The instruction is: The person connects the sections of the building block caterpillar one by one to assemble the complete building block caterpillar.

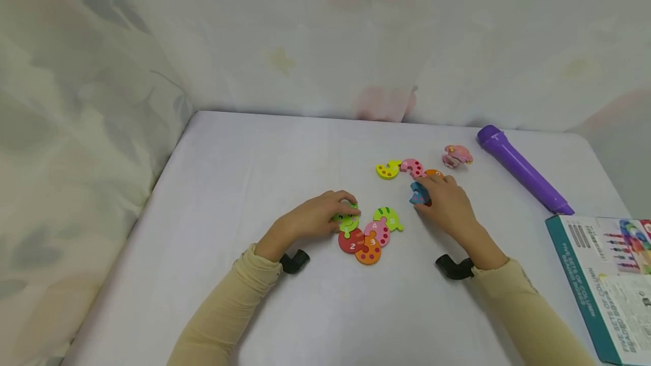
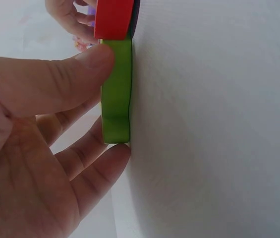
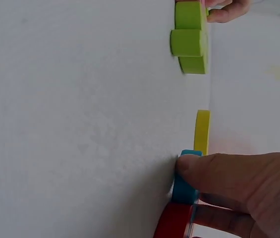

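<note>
My left hand (image 1: 316, 216) grips the green smiling-face puzzle piece (image 1: 347, 223), its thumb and fingers on the edges in the left wrist view. Joined to that face in a curve are a red piece marked 2 (image 1: 350, 241), an orange 3 (image 1: 369, 251), a pink 4 (image 1: 377, 232) and a green 5 (image 1: 389, 218). To the right, my right hand (image 1: 450, 207) pinches a blue puzzle piece (image 3: 183, 190), with the thumb on its edge. A red piece (image 3: 173, 221) touches the blue one. Beyond the right hand lie yellow (image 1: 388, 170), pink (image 1: 412, 167) and partly covered orange pieces (image 1: 434, 173).
A small pink toy (image 1: 457, 155) lies behind the right hand, near a purple microphone-shaped tube (image 1: 524, 168). At the right edge is a printed teal-and-white box (image 1: 585, 287). White cloth covers the table (image 1: 244, 168); patterned curtains hang behind and left.
</note>
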Tool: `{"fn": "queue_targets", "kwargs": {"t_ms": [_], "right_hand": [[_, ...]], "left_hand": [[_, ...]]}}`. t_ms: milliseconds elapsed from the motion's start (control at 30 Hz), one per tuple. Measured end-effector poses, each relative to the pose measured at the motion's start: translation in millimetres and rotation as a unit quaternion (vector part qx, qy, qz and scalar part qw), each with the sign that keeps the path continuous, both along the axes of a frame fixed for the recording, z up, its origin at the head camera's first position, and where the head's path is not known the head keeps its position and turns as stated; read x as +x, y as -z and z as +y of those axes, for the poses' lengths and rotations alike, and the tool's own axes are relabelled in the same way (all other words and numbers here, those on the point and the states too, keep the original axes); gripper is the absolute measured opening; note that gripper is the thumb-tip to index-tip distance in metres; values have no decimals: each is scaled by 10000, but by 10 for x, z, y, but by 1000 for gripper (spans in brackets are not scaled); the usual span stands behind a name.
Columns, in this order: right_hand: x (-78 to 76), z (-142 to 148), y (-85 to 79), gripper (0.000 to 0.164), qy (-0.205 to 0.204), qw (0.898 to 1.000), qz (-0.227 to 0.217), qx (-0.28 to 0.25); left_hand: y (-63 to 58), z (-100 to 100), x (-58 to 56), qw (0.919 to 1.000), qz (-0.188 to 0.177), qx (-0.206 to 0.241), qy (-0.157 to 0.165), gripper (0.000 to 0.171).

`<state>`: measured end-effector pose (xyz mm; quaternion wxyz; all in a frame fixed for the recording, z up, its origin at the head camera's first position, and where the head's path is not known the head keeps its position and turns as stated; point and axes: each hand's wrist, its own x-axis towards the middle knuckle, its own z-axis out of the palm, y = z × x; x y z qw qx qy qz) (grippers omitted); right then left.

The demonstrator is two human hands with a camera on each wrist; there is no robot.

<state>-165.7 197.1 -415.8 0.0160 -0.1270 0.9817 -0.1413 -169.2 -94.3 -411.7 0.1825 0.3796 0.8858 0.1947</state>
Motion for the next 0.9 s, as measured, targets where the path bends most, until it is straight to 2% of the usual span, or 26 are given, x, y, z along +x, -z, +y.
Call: {"fn": "queue_targets", "kwargs": {"t_ms": [267, 633, 767, 900], "right_hand": [[7, -17, 1, 56, -56, 9997, 200, -126], [404, -130, -137, 54, -438, 9955, 530, -651], [514, -173, -116, 55, -595, 9957, 402, -588], [565, -207, -59, 56, -546, 9973, 230, -432]], "left_hand": [[8, -6, -6, 10000, -30, 62, 8, 43], [-16, -9, -17, 10000, -38, 53, 5, 44], [-30, -8, -9, 9999, -84, 70, -22, 44], [-20, -4, -8, 9999, -104, 51, -39, 43]]}}
